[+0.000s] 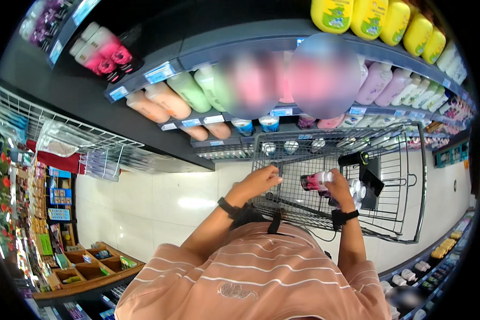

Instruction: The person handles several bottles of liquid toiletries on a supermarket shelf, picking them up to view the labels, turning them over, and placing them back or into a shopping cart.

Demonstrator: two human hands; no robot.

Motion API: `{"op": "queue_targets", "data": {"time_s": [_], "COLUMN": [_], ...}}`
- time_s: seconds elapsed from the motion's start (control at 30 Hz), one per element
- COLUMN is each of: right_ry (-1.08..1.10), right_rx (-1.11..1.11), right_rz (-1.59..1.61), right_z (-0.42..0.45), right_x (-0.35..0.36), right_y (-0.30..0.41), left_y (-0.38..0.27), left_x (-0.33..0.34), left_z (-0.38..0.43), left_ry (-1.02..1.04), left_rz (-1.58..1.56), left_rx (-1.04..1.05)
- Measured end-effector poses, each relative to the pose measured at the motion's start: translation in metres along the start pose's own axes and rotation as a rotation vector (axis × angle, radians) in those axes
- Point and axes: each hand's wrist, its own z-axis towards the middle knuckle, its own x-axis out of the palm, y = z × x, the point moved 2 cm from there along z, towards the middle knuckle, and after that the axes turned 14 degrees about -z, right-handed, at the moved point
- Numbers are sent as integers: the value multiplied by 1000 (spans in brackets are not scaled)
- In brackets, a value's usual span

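Observation:
My right hand [339,187] grips a pink and black bottle [314,181] by its white cap end, above the wire basket of a shopping cart [294,166]. A second bottle may be pressed against it; I cannot tell. Just beneath that hand, several white-capped bottles [357,189] lie in the cart. Over the cart's left end is my left hand [260,181], fingers loosely bent, thumb apart and nothing in it. Whether it touches the wire is unclear. A black cylindrical object [352,159] and a flat dark device [372,183] sit farther right in the cart.
Shelves ahead hold orange bottles [160,100], green bottles [190,91], purple bottles [376,84] and yellow bottles [332,16]. Similar pink and black bottles [106,54] stand upper left. A wire rack [104,136] with packets and a wooden compartment display [92,268] are at left, beside tiled floor [176,224].

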Motion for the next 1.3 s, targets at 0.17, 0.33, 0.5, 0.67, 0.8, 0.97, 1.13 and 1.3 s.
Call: {"op": "queue_targets", "data": {"time_s": [0.17, 0.33, 0.5, 0.67, 0.8, 0.97, 1.13, 1.3], "right_ry": [22, 116, 131, 32, 18, 188, 240, 268], "right_rx": [-184, -225, -304, -368, -353, -371, -340, -381], "right_rz": [101, 271, 518, 630, 890, 1152, 1245, 1290], "right_z": [-26, -36, -33, -20, -9, -10, -12, -8], "right_x": [-100, -158, -187, -196, -182, -146, -133, -134], "right_y": [113, 186, 226, 254, 270, 298, 315, 316], "left_y": [-30, -60, -117, -116, -125, -132, -133, -135], "left_x": [-2, -14, -34, -36, -34, -36, -37, -38], "left_z": [12, 4, -28, -48, -60, -61, -66, -67], "left_ry": [-7, -22, 199, 122, 1, -90, -184, -189], "left_rz": [78, 137, -85, -257, -491, -644, -625, -654], "left_rx": [160, 325, 94, 223, 372, 409, 413, 496]}}
